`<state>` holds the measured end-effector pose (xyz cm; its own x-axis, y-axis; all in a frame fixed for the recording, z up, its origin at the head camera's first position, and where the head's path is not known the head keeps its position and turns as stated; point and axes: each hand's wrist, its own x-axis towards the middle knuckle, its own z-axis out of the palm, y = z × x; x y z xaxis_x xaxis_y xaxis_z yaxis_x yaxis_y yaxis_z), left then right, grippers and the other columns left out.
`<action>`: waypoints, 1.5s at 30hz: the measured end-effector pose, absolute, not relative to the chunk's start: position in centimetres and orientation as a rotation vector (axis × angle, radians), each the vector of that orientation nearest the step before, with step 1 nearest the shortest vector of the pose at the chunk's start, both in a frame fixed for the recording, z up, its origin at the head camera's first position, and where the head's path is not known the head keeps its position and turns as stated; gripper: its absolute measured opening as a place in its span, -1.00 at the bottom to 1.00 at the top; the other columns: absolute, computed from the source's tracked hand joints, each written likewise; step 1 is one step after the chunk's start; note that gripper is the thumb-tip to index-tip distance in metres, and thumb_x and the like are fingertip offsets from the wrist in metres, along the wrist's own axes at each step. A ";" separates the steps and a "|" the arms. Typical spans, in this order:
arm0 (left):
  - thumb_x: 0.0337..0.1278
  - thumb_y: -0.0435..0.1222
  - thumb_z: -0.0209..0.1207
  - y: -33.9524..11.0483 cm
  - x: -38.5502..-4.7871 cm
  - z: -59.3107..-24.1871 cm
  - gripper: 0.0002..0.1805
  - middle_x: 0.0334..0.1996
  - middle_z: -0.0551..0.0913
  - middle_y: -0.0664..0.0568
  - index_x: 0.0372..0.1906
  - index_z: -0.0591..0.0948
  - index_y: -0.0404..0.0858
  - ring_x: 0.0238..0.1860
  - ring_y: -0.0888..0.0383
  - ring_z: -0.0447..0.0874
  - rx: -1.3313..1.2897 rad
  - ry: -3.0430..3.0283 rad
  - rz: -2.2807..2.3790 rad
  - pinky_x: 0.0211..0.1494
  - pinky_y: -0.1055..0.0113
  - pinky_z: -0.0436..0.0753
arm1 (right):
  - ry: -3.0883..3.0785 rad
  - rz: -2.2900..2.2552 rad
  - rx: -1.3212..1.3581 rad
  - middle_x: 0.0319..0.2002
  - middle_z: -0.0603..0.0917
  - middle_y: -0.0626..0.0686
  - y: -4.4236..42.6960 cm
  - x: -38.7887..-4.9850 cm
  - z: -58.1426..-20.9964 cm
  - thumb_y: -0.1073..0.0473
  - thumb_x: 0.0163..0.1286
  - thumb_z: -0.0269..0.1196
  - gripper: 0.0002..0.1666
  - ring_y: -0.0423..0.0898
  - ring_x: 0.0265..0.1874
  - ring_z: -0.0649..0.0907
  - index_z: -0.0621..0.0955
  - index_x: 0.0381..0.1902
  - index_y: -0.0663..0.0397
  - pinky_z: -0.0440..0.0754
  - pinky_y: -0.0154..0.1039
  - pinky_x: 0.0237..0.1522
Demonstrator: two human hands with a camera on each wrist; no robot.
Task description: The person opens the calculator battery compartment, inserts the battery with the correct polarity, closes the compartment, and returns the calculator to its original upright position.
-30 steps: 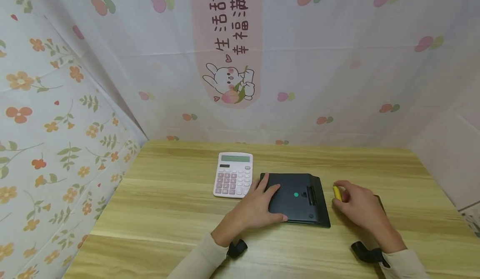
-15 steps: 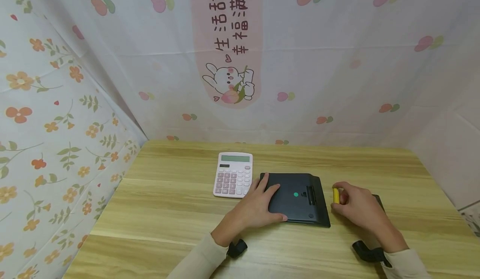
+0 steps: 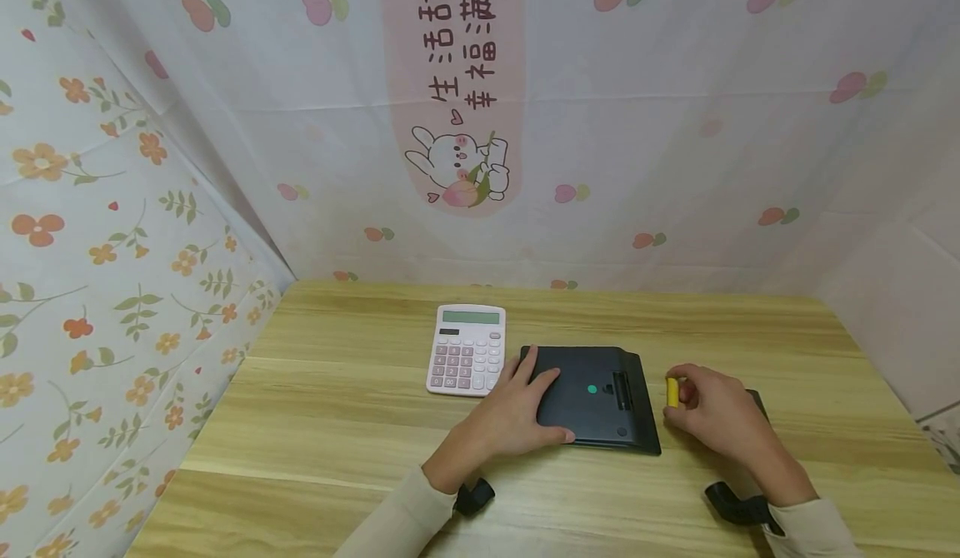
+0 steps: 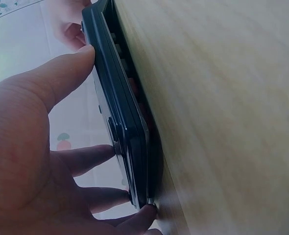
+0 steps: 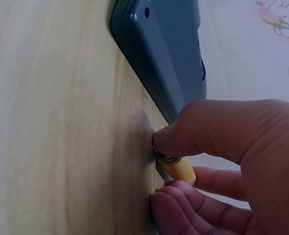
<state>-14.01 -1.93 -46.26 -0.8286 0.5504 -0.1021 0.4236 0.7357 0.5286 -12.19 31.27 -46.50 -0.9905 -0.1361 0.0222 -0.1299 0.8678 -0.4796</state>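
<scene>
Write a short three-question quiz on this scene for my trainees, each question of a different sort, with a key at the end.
1. Multiple choice. What does the right hand pinch?
A) a pair of scissors
B) a yellow cylinder
C) a sheet of paper

2. True or false. The pale calculator lies with its keys facing up.

3. Fill in the blank. The left hand holds a dark device, and the round spot on its upper side is ____ in colour.

Key
1. B
2. True
3. green
</scene>
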 end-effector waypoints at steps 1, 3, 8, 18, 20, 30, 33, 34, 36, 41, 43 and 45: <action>0.30 0.26 0.41 -1.9 -14.0 -46.3 0.01 0.80 -0.02 -0.17 0.72 0.38 -0.07 0.73 -0.22 0.05 0.768 2.687 0.725 0.55 -0.17 0.45 | 3.028 -0.771 -0.217 -0.34 0.62 -0.06 31.3 -12.2 -46.5 0.20 0.23 0.58 -0.39 -0.12 -0.42 0.55 0.68 0.18 0.36 0.52 -0.18 -0.40; 0.29 0.26 0.42 -1.9 -14.0 -46.3 0.02 0.80 -0.03 -0.17 0.72 0.37 -0.07 0.73 -0.22 0.05 0.768 2.688 0.720 0.54 -0.16 0.45 | 3.037 -0.760 -0.222 -0.34 0.63 -0.06 31.4 -12.2 -46.6 0.19 0.21 0.59 -0.39 -0.13 -0.41 0.56 0.68 0.17 0.35 0.53 -0.18 -0.40; 0.30 0.26 0.42 -1.9 -14.0 -46.4 0.02 0.80 -0.03 -0.16 0.72 0.37 -0.06 0.73 -0.21 0.04 0.766 2.687 0.720 0.54 -0.15 0.45 | 3.051 -0.748 -0.235 -0.33 0.63 -0.06 31.5 -12.2 -46.6 0.19 0.19 0.61 -0.38 -0.14 -0.40 0.56 0.68 0.15 0.35 0.55 -0.17 -0.39; 0.30 0.27 0.41 -1.9 -14.0 -46.3 0.01 0.80 -0.03 -0.17 0.72 0.38 -0.06 0.74 -0.21 0.03 0.766 2.691 0.721 0.55 -0.15 0.45 | 3.084 -0.724 -0.247 -0.36 0.66 -0.09 31.6 -12.2 -46.5 0.16 0.16 0.61 -0.38 -0.17 -0.43 0.59 0.67 0.12 0.33 0.56 -0.19 -0.41; 0.30 0.27 0.41 -1.9 -14.0 -46.3 0.01 0.80 -0.03 -0.16 0.72 0.38 -0.06 0.74 -0.22 0.03 0.766 2.690 0.721 0.55 -0.16 0.44 | 3.089 -0.733 -0.249 -0.36 0.68 -0.09 31.6 -12.2 -46.5 0.16 0.17 0.60 -0.36 -0.17 -0.42 0.61 0.65 0.14 0.34 0.58 -0.20 -0.42; 0.30 0.26 0.41 -1.9 -14.1 -46.4 0.01 0.80 -0.02 -0.18 0.72 0.38 -0.06 0.74 -0.23 0.02 0.774 2.693 0.715 0.56 -0.18 0.42 | 3.065 -0.890 -0.295 -0.32 0.71 -0.10 31.8 -12.2 -46.6 0.24 0.18 0.62 -0.35 -0.20 -0.40 0.68 0.65 0.21 0.20 0.61 -0.25 -0.40; 0.30 0.27 0.41 -1.9 -14.1 -46.4 0.01 0.80 -0.02 -0.17 0.72 0.38 -0.06 0.74 -0.23 0.01 0.773 2.690 0.720 0.56 -0.18 0.42 | 3.054 -0.936 -0.316 -0.32 0.70 -0.09 31.7 -12.1 -46.6 0.30 0.18 0.61 -0.36 -0.20 -0.40 0.68 0.66 0.23 0.15 0.60 -0.26 -0.40; 0.30 0.27 0.41 -1.9 -14.1 -46.4 0.01 0.80 -0.02 -0.17 0.72 0.38 -0.06 0.74 -0.23 0.01 0.772 2.689 0.721 0.56 -0.18 0.42 | 3.048 -0.953 -0.321 -0.31 0.70 -0.08 31.6 -12.1 -46.6 0.32 0.18 0.60 -0.36 -0.20 -0.39 0.68 0.67 0.23 0.15 0.60 -0.26 -0.40; 0.30 0.27 0.41 -1.9 -14.1 -46.4 0.01 0.80 -0.02 -0.17 0.72 0.38 -0.06 0.74 -0.23 0.00 0.768 2.688 0.724 0.56 -0.19 0.42 | 3.031 -0.986 -0.323 -0.31 0.70 -0.07 31.4 -12.0 -46.5 0.36 0.19 0.57 -0.37 -0.19 -0.38 0.67 0.68 0.24 0.14 0.60 -0.27 -0.39; 0.31 0.27 0.41 -1.9 -14.0 -46.4 0.01 0.80 -0.03 -0.17 0.72 0.37 -0.06 0.75 -0.24 -0.01 0.764 2.684 0.726 0.56 -0.21 0.42 | 2.962 -1.066 -0.306 -0.28 0.69 -0.05 30.9 -11.9 -46.2 0.40 0.23 0.52 -0.38 -0.18 -0.37 0.66 0.68 0.28 0.15 0.61 -0.27 -0.35; 0.31 0.27 0.41 -1.9 -14.0 -46.4 0.01 0.80 -0.03 -0.16 0.72 0.37 -0.05 0.75 -0.24 -0.01 0.764 2.683 0.728 0.56 -0.21 0.42 | 2.925 -1.100 -0.306 -0.27 0.68 -0.04 30.7 -11.9 -46.1 0.41 0.25 0.51 -0.38 -0.19 -0.37 0.66 0.68 0.29 0.16 0.61 -0.27 -0.34; 0.31 0.27 0.41 -1.9 -14.0 -46.3 0.01 0.80 -0.03 -0.16 0.72 0.37 -0.06 0.75 -0.24 -0.01 0.764 2.684 0.730 0.56 -0.21 0.43 | 2.889 -1.134 -0.322 -0.27 0.67 -0.04 30.5 -11.9 -46.0 0.41 0.25 0.50 -0.37 -0.19 -0.38 0.66 0.67 0.30 0.16 0.61 -0.27 -0.34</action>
<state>-14.00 -1.93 -46.32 -0.8293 0.5490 -0.1043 0.4205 0.7359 0.5307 -11.89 30.49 -46.04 -0.9785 -0.1987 0.0550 -0.1831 0.7146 -0.6751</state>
